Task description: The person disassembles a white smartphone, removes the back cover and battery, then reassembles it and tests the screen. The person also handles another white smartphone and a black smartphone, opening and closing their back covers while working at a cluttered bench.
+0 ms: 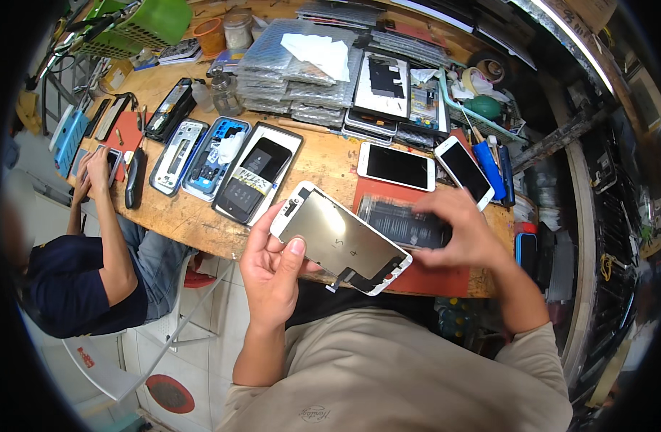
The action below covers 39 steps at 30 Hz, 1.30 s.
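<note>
My left hand (271, 277) holds a white-framed phone screen (341, 237), tilted, its metal backing turned up toward me. Handwritten marks show on that backing, and a short flex cable hangs from its lower edge. Just beyond it, my right hand (469, 230) grips the right end of a dark, flat, phone-sized piece (402, 222) with rows of pale print. Motion blurs this piece, and the phone screen covers part of it. Past my hands, a white phone with a black screen (396, 166) lies face up, and a second white phone (464, 171) lies slanted to its right.
A red mat (435, 282) lies under my right hand. Opened phones (213, 158) and a boxed black phone (255, 176) lie at left. Stacked bubble-wrap packs (298, 68) stand behind. Blue-handled tools (489, 169) and a basket (481, 108) are at right. Another person (85, 266) works at far left.
</note>
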Each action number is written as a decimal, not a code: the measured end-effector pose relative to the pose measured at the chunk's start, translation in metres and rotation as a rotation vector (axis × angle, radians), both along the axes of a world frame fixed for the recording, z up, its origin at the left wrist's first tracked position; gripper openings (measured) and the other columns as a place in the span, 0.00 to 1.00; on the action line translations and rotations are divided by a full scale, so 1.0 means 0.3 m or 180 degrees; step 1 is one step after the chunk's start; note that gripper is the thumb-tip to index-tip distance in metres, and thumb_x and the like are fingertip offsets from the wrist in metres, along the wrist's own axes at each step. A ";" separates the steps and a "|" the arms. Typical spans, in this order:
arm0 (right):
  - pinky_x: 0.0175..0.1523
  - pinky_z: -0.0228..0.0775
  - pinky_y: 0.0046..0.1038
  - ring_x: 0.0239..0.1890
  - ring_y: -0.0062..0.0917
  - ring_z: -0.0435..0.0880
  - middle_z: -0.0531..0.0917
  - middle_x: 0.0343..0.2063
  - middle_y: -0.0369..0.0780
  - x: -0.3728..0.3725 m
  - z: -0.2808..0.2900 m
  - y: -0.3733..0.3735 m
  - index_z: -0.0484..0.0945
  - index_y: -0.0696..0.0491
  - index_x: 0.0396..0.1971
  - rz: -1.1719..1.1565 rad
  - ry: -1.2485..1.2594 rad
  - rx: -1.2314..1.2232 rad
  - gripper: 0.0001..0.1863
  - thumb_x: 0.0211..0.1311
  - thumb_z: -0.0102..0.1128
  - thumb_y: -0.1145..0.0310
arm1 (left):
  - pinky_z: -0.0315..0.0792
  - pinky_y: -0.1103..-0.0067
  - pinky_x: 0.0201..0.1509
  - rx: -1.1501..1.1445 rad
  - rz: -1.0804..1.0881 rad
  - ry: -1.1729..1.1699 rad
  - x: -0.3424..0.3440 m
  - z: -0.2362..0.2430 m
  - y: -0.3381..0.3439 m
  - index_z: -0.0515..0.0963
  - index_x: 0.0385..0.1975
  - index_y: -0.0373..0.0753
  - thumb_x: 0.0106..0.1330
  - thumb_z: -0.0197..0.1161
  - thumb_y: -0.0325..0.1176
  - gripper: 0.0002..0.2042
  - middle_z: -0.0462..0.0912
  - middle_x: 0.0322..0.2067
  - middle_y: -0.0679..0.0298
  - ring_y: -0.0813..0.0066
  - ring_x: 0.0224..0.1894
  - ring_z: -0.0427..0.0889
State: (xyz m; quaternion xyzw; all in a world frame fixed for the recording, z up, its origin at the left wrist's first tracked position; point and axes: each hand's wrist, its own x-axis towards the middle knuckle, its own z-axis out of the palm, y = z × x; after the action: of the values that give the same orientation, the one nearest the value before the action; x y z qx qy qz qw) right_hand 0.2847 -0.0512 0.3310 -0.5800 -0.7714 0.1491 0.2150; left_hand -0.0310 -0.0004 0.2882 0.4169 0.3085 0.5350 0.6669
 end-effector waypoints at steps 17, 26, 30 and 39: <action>0.49 0.76 0.19 0.44 0.12 0.82 0.85 0.42 0.33 0.017 -0.151 -0.075 0.80 0.60 0.52 -0.0648 0.3387 -0.0617 0.11 0.77 0.65 0.72 | 0.82 0.72 0.62 0.0197 -0.0250 -0.0163 0.206 -0.105 -0.020 0.64 0.67 0.36 0.76 0.59 0.18 0.22 0.79 0.59 0.53 0.71 0.57 0.83; 0.36 0.65 0.18 0.32 0.08 0.71 0.79 0.33 0.28 0.103 -0.255 -0.009 0.82 0.57 0.49 -0.0503 0.2694 -0.0509 0.09 0.76 0.66 0.70 | 0.73 0.71 0.68 0.0886 -0.0018 0.1546 0.163 -0.137 0.016 0.66 0.70 0.32 0.74 0.63 0.20 0.26 0.78 0.61 0.53 0.68 0.62 0.79; 0.37 0.67 0.21 0.33 0.11 0.73 0.80 0.32 0.31 0.092 -0.234 0.007 0.82 0.58 0.50 -0.0302 0.2613 -0.0393 0.11 0.74 0.67 0.70 | 0.73 0.72 0.67 0.0861 -0.0846 0.1376 0.249 -0.092 0.084 0.65 0.73 0.34 0.74 0.66 0.23 0.28 0.76 0.63 0.50 0.69 0.64 0.77; 0.42 0.77 0.31 0.37 0.27 0.86 0.85 0.34 0.41 0.063 -0.153 -0.140 0.85 0.57 0.44 -0.1645 0.1577 0.0413 0.08 0.67 0.70 0.76 | 0.73 0.77 0.63 0.0237 -0.1325 0.1023 0.318 -0.127 0.181 0.70 0.61 0.38 0.76 0.66 0.28 0.18 0.83 0.51 0.62 0.78 0.53 0.81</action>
State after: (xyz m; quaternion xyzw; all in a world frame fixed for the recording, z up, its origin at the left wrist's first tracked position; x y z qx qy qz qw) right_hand 0.3036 -0.0931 0.2852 -0.6873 -0.5317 0.1765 0.4623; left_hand 0.0644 0.0538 0.2501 0.5753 0.2981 0.3242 0.6893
